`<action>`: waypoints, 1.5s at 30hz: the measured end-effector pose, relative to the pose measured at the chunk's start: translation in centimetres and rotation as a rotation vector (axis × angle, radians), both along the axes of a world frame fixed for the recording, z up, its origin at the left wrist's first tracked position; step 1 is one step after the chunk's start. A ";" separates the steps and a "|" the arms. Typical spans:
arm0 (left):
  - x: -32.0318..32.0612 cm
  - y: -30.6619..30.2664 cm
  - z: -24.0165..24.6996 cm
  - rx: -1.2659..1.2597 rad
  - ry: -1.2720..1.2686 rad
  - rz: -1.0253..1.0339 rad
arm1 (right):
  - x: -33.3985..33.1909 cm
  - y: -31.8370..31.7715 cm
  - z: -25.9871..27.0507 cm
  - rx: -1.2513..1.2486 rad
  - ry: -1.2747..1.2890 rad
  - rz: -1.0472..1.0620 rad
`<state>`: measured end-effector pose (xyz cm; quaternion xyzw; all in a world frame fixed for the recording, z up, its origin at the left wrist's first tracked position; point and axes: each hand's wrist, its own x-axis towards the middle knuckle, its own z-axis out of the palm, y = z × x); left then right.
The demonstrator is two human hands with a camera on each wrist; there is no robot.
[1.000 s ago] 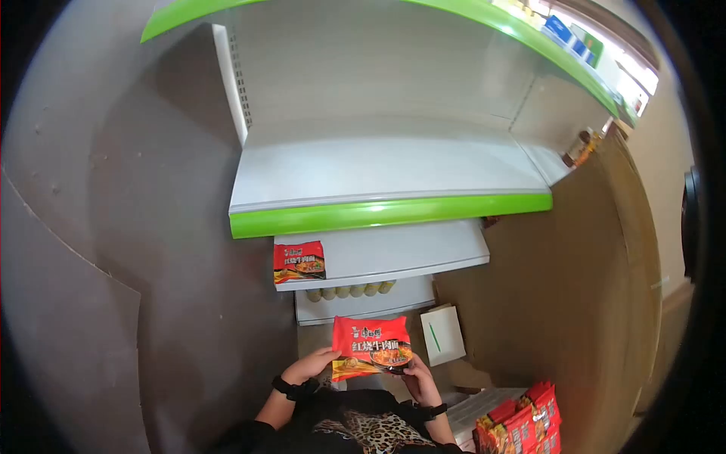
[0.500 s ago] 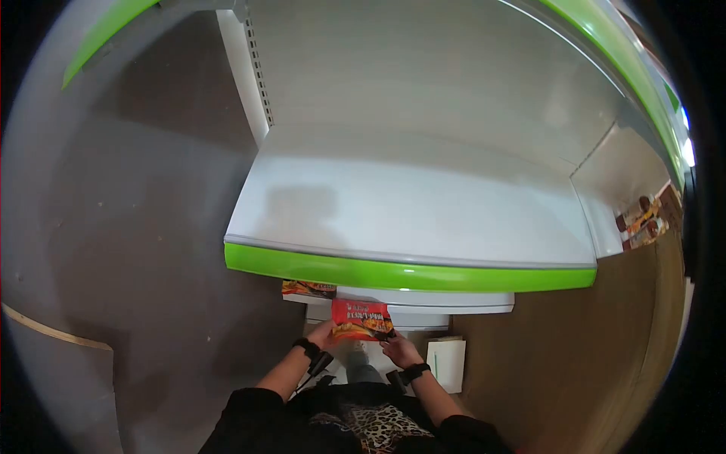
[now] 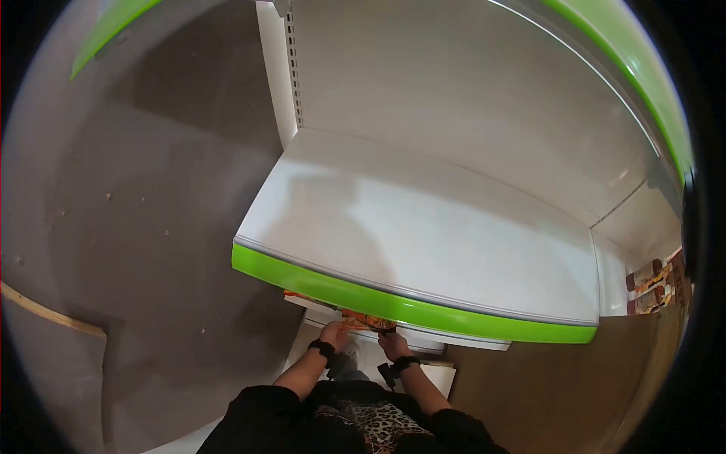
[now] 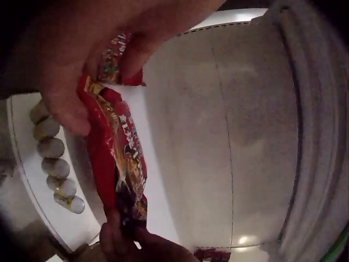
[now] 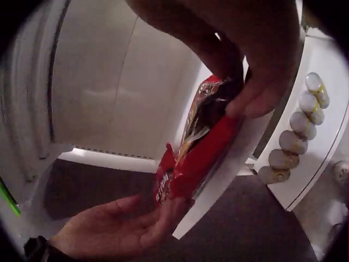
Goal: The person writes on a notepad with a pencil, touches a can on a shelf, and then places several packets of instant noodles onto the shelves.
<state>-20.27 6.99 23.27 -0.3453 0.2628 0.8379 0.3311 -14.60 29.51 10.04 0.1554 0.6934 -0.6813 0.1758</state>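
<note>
In the head view my left hand [image 3: 333, 335] and right hand [image 3: 392, 346] hold a red instant noodle packet [image 3: 368, 323] under the green front edge of a shelf, which hides part of it. The left wrist view shows the same packet [image 4: 106, 144] from its side, its left end between my left thumb and fingers [image 4: 136, 57]. My right hand [image 5: 262, 65] pinches the other end in the right wrist view. Behind my left fingers, a second red noodle packet [image 4: 113, 60] lies on the white lower shelf.
Several cans [image 4: 52, 147] stand in a row on a shelf below. The green-edged shelf [image 3: 423, 310] juts out above my hands. A grey panel [image 3: 151, 227] stands at the left and a brown board [image 3: 560, 386] at the right. Bottles [image 3: 646, 287] sit at the far right.
Both hands have carried the noodle packet forward and in under the green-edged shelf. The head view has tilted down and turned, so the packets at the lower right are out of it.
</note>
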 end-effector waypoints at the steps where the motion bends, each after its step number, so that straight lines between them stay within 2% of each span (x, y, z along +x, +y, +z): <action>1: 0.2 0.2 1.1 0.039 -0.008 -0.023 | -0.2 -0.2 2.0 0.001 0.001 0.007; 3: 0.0 0.3 1.1 -0.005 -0.094 0.029 | -0.4 -1.1 8.3 0.479 -0.039 0.285; 4: 0.0 0.3 1.1 -0.049 -0.180 0.073 | -0.6 -0.9 6.4 0.478 -0.037 0.287; 6: -0.7 0.2 0.7 -0.129 -0.132 0.082 | -1.3 -0.9 2.9 -0.699 -0.270 -0.337; 8: -1.5 0.3 0.0 -0.206 -0.084 0.089 | -2.2 -1.6 7.4 -0.682 -0.288 -0.359; 9: -2.0 0.4 -0.5 -0.254 -0.064 0.160 | -3.0 -2.0 9.7 -0.665 -0.306 -0.380; 10: -2.3 0.5 -0.6 -0.301 -0.044 0.230 | -3.5 -1.9 10.1 -0.666 -0.307 -0.380; 14: -2.9 -0.5 -2.0 -0.248 0.108 0.193 | -4.1 -1.6 12.0 -0.532 -0.360 -0.261; 16: -2.7 -2.1 -4.9 -0.185 0.170 -0.051 | -3.7 -1.3 12.2 -0.454 -0.398 -0.241; 17: -2.2 -2.6 -5.6 -0.185 0.175 -0.054 | -3.0 -1.2 12.2 -0.350 -0.390 -0.197; 18: -1.8 -3.1 -5.4 -0.225 0.026 -0.075 | -2.2 -0.9 12.1 -0.246 -0.378 -0.154; 19: -1.5 -3.7 -5.6 -0.264 -0.122 -0.096 | -1.2 -0.5 11.7 -0.267 -0.364 -0.140; 20: -0.8 -4.7 -5.7 -0.264 -0.113 -0.099 | 0.0 0.1 11.4 -0.288 -0.349 -0.126; 22: 0.7 -7.6 -6.4 -0.418 0.163 -0.286 | 2.4 1.9 10.7 -0.353 -0.401 -0.093; 24: 1.2 -10.4 -6.1 -0.486 0.128 -0.318 | 5.8 3.9 7.3 -0.333 -0.389 -0.199; 26: 1.6 -12.8 -4.9 -0.622 0.039 -0.367 | 9.4 5.3 6.3 -0.090 -0.348 -0.335; 27: 2.1 -13.7 -3.5 -0.662 0.019 -0.303 | 15.5 9.8 -1.8 -0.091 -0.338 -0.342; 28: 2.6 -14.5 -2.2 -0.699 -0.001 -0.238 | 17.0 10.6 -7.5 0.617 -0.247 0.173; 30: 2.9 -16.6 -1.2 -0.691 -0.008 -0.219 | 23.1 13.8 -11.3 1.108 -0.088 0.763; 32: 3.1 -17.7 -0.5 -0.684 -0.020 -0.199 | 28.0 16.1 -16.3 0.853 0.092 0.776; 33: 3.1 -18.1 -0.2 -0.697 -0.021 -0.206 | 28.6 15.9 -16.3 0.855 0.094 0.771; 38: 4.0 -18.0 -0.8 -0.696 -0.010 -0.210 | 29.0 12.0 -11.8 0.700 0.075 0.537; 40: 4.4 -16.5 1.0 -0.651 0.069 -0.400 | 25.7 6.4 -9.5 0.631 0.069 0.426; 41: 4.5 -16.0 0.8 -0.656 0.079 -0.415 | 24.2 4.8 -7.9 0.595 0.068 0.368; 45: 4.8 -15.2 -2.6 -0.712 0.296 -0.668 | 22.9 -0.3 -2.2 0.444 0.070 0.130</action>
